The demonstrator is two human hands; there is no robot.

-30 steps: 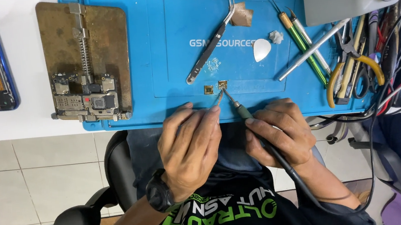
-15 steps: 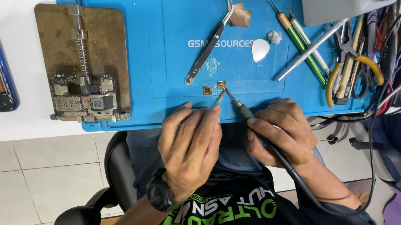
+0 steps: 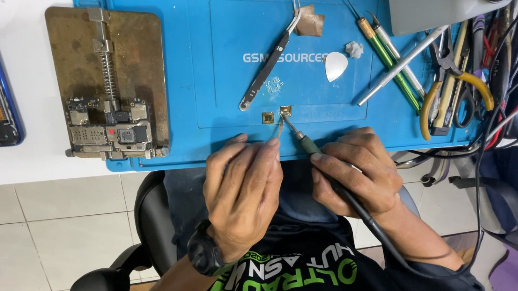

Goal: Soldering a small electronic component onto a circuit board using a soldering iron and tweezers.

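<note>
Item: 2 small square chips (image 3: 285, 110) on blue mat (image 3: 200, 74). Likely light, brittle; grip by edges. Right hand (image 3: 355, 177) closed around soldering iron (image 3: 310, 148); left hand (image 3: 241, 189) pinching what seems fine tweezers (image 3: 279, 128).

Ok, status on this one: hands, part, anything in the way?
Left hand holds tweezers, right hand a soldering iron. Both tips at small chip. Second chip beside it.

left hand (image 3: 242, 195) curled, right hand (image 3: 355, 177) pinching (fingers bent)
</note>
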